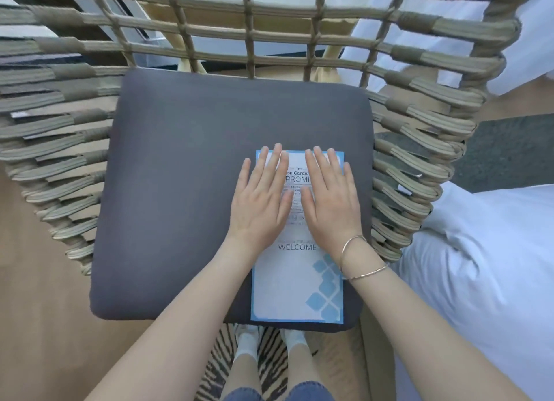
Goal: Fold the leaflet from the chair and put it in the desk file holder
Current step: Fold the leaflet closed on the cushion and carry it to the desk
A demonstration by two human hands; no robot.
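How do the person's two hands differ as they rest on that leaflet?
The right hand lies wholly over the leaflet, while the left hand straddles its left edge, with the outer fingers over the grey seat cushion. The right wrist carries thin bracelets; the left wrist is bare. Both hands lie flat, palms down, fingers spread and pointing toward the chair back, side by side on the leaflet's upper half.

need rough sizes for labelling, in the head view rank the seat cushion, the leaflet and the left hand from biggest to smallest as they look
1. seat cushion
2. leaflet
3. left hand, lying flat on the leaflet's far half
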